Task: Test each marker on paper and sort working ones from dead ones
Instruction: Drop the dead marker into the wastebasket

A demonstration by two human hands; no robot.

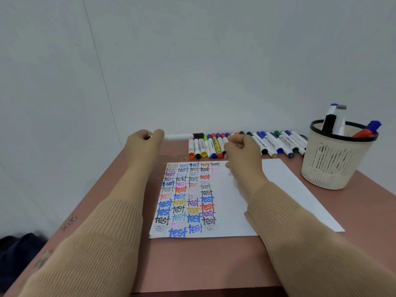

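While the left hand [144,142] hovers at about 11 o'clock from the paper [278,179], its fingers curl tightly round one end of a white marker [182,136], which sticks out level toward 3 o'clock with its black cap on the far end, just above the row of markers [278,142]. The right hand [243,153] hangs at 12 o'clock over the paper's far edge with its fingers curled into a loose fist; I cannot tell whether anything is inside it. This hand stands in front of the middle of the row and hides several markers there, along with part of the sheet's top edge. The row lies along the far side of the table [203,264], against the wall [192,61], with caps in orange, black, yellow, green, blue, red and purple. The paper lies flat at the table's centre, its left half filled with columns of the word "test" in many colours, some bold and some faint, while its right half is blank. At 2 o'clock stands a cream mesh basket [334,166] with a black rim, holding a few upright markers [336,118] and a red-and-blue one [367,129] leaning at its right side. Beige knit sleeves [96,243] cover both forearms. At 8 o'clock, off the table, lies something dark [19,249].
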